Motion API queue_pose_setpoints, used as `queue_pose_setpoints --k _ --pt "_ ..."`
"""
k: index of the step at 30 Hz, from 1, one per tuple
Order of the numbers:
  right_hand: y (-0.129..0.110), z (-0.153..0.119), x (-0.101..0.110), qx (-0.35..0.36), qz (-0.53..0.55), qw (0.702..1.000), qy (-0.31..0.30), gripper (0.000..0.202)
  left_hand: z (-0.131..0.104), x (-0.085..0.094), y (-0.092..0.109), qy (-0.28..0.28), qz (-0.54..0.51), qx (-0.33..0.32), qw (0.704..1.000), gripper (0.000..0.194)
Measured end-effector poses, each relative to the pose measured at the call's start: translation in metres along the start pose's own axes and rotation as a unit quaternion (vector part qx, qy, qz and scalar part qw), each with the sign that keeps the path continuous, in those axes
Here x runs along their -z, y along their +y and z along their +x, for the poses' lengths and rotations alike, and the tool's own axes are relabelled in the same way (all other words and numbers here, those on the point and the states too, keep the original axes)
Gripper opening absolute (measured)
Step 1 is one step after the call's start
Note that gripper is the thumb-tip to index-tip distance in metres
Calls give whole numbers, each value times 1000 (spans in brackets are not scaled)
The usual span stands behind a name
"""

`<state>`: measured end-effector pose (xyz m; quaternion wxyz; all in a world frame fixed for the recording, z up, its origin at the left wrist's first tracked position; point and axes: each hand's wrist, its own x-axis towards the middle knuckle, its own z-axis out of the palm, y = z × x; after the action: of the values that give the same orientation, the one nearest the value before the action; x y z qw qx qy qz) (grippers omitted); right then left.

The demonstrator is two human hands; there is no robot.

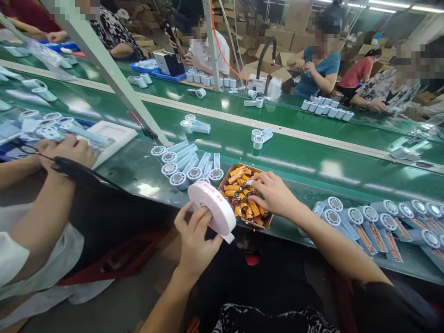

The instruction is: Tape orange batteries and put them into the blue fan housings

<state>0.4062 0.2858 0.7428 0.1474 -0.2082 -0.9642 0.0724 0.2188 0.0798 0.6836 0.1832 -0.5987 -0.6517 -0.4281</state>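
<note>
My left hand [196, 238] grips a white roll of tape [217, 210], its fingers in the core and a short loose end hanging at the lower right. My right hand [268, 192] reaches over a cardboard box [268, 224] full of orange battery cells [243, 192] with thin wires. Its fingers are bent and somewhat apart, touching or just above the cells; whether one is pinched is hidden. Left of the box lie several light-blue fan housings [178, 179] with round grilles. More housings [369, 215], some with orange cells in their handles, lie to my right.
A green conveyor belt [294, 152] runs behind the bench, carrying a few housings [258, 138]. At left, a co-worker's hands [69, 150] are beside a white tray [116, 136]. A slanted metal post [114, 78] rises from the bench. Other people sit across the belt.
</note>
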Motion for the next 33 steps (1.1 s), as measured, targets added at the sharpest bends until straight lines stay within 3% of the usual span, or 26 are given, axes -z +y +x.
queue_pose_setpoints --k 6,11,13,16,18,20,22,24,26,30,33 --pt "8 63 9 22 -27 982 -186 20 -5 0 4 -36 3 9 999 50" --pt "12 85 0 36 -20 975 -220 15 -6 2 5 -45 14 7 999 47" --pt "16 83 6 18 3 982 -188 9 -7 2 5 -51 15 8 999 49" --pt "23 59 22 -4 143 989 -29 16 -9 1 5 -49 23 14 998 51" --pt "22 33 29 -19 313 945 93 22 -9 0 6 -49 32 9 998 51" --pt "14 4 31 -53 460 871 163 29 -7 -2 8 -56 40 -2 998 51" --pt "3 -22 31 -91 543 814 183 37 -4 -3 11 -63 50 -14 997 50" --pt "-6 -40 33 -118 571 792 183 40 -1 -4 16 -68 62 -22 996 46" --pt "-13 -52 38 -130 546 806 190 40 2 -4 21 -69 73 -34 994 44" --pt "-22 -60 45 -92 392 889 219 42 7 -7 34 -64 92 -67 991 41" --pt "-29 -61 37 -73 327 916 221 42 11 -12 45 -70 99 -83 989 36"
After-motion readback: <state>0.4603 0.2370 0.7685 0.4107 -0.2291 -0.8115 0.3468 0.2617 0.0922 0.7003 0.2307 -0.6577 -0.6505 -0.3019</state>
